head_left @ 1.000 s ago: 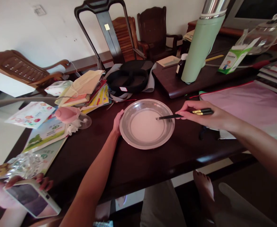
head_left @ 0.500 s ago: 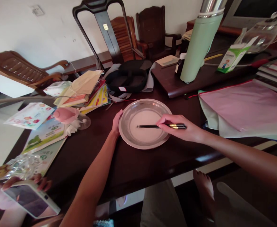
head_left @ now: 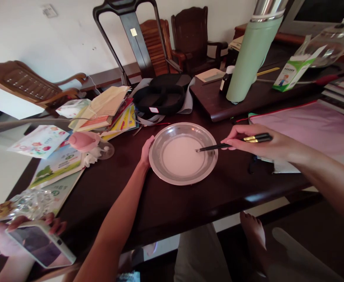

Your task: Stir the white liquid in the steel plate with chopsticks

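Note:
A round, shallow metal dish (head_left: 157, 172) stands on the dark table, holding a whitish, milky liquid (head_left: 182, 156). My left hand (head_left: 147, 150) grips its left rim; part of the fingers is hidden behind and under the edge. In my right hand (head_left: 245, 140), to the right of the dish, is a pair of black chopsticks (head_left: 216, 147) with gold bands near the thick ends. Their tips reach over the right rim and touch, or hover just above, the right part of the liquid. I cannot tell which.
A black pouch (head_left: 160, 98) lies behind the dish. Papers and books (head_left: 101, 113) and a pink-capped bottle (head_left: 85, 141) are on the left. A tall green flask (head_left: 252, 58) stands on a raised board; a pink zip folder (head_left: 315, 121) lies right. Lower left, another person's hand (head_left: 54, 225) holds a phone (head_left: 42, 243).
My right hand has moved to the right with the chopsticks, drawing their tips from the liquid's middle to its right part. My left hand stays on the rim.

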Tool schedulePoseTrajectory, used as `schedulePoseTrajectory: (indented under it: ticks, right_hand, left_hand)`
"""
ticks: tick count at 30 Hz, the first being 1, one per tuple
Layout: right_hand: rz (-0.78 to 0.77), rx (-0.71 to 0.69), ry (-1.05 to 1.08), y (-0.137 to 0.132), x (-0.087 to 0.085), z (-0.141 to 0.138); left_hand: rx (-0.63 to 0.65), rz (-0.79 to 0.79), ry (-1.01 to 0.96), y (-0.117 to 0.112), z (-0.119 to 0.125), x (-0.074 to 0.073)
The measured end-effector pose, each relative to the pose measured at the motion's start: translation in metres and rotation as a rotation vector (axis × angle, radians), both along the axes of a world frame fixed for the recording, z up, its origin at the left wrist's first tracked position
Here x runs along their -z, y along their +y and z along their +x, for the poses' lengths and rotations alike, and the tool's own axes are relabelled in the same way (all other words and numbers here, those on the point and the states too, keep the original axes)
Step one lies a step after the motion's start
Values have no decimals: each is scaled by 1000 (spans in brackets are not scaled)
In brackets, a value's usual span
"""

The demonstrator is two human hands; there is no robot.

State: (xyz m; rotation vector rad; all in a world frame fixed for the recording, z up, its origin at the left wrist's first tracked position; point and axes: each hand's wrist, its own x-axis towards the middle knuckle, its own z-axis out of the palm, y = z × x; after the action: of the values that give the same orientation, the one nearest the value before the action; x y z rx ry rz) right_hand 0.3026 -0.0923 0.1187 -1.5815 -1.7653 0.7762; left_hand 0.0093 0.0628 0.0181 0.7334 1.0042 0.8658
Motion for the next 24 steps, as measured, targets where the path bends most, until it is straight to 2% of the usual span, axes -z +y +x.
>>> schedulePoseTrajectory:
  ticks: [3, 6, 12, 15, 19, 24]
  right_hand:
    - [-133, -71, 20, -7, -6, 0]
    - [-173, -148, 88, -10, 1, -10]
    - [-11, -205, 174, 5, 37, -45]
    - [112, -165, 136, 17, 46, -50]
    - [167, -62, 38, 23, 40, -35]
    - [45, -10, -34, 10, 13, -9]
  left_hand:
    - [-17, 2, 8, 1, -1, 1]
    - [-5, -10, 13, 1, -2, 2]
    - [-16, -6, 28, 2, 0, 2]
    - [-25, 2, 36, 1, 0, 2]
    - [-5, -41, 13, -1, 2, -1]
    - [18, -36, -7, -1, 1, -2]
